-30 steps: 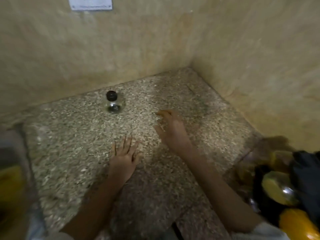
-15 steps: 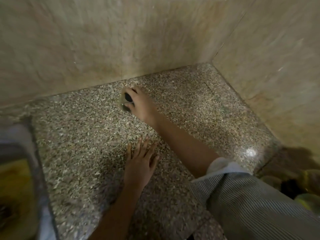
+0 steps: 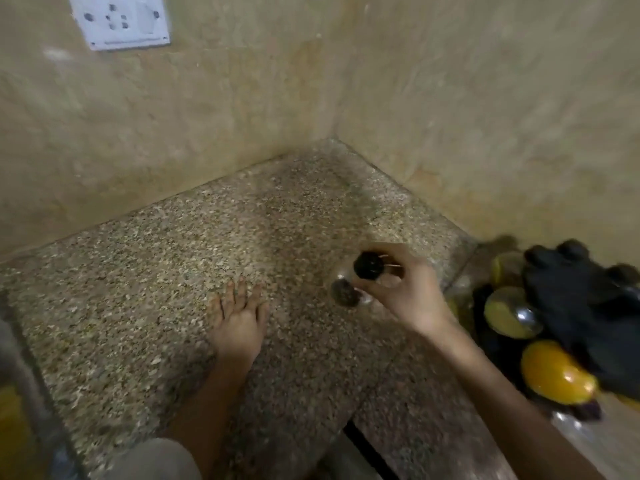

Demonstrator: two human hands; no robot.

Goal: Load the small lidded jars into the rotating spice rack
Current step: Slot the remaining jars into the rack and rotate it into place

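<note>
Speckled granite counter spreads out nearest, and on it the left hand lies flat, fingers straight and holding nothing. Just beyond and to the right, the right hand curls its fingers round a small black-lidded glass jar, blurred and tilted. Near it, at the right edge, stands the black spice rack with yellow-filled jars. Beige walls meet behind, with a white socket plate high on the left.

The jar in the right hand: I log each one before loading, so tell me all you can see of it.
The jar is small, of clear glass by its look, with a round black lid on. Something dark shows inside; blur hides what. Its lid faces up toward the camera. The right hand grips it, fingers curled round it, on or just above the speckled counter.
</note>
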